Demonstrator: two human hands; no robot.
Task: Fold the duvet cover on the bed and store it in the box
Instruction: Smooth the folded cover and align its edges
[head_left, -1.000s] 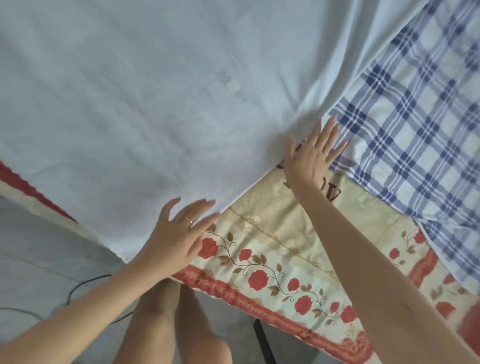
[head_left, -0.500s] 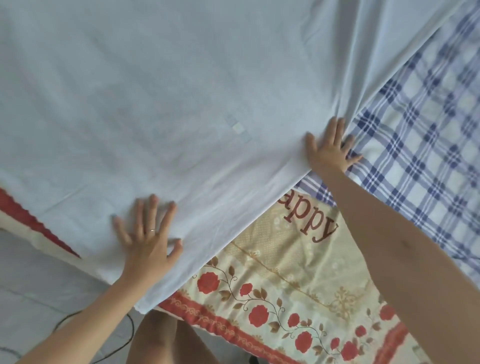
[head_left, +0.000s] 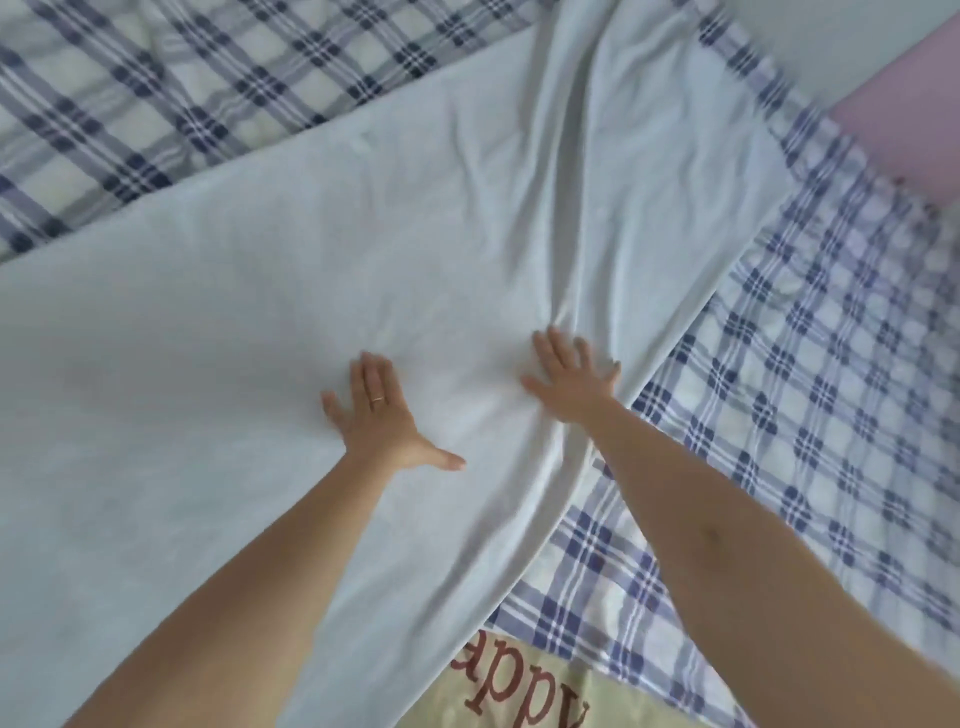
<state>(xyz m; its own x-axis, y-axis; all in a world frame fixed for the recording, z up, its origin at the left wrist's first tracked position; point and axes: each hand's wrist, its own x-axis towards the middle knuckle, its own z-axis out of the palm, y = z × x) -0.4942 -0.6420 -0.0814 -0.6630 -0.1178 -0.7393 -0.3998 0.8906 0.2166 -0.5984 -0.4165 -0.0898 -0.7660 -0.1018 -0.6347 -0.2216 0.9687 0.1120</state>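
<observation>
Under both flat palms lies a large pale blue-grey duvet cover (head_left: 311, 291) of soft, smooth woven cloth, spread wide on top of a blue-and-white checked cotton sheet (head_left: 831, 415). On the cover, the left hand (head_left: 382, 415) presses down with fingers straight and slightly fanned and the thumb stretched out sideways. A thin metal ring (head_left: 377, 399) circles one of its fingers. Just beside it, the right hand (head_left: 574, 379) also lies flat, fingers spread, gripping nothing.

Between the two hands the cloth is nearly smooth. From the right hand's fingertips, long soft ridges run away up the cover. A rounded fold curves back beneath the right wrist along the cover's edge.

Outward from the right hand, past that edge, the checked sheet shows, lightly rumpled. Far beyond the left hand's fingertips lies a darker navy checked cloth (head_left: 156, 104). Between the two forearms, nearest the person, a cream quilted blanket (head_left: 545, 701) with dark red printed letters shows below the sheet's edge. Far past the right hand sits a blurred pink shape (head_left: 904, 130), too unclear to identify.
</observation>
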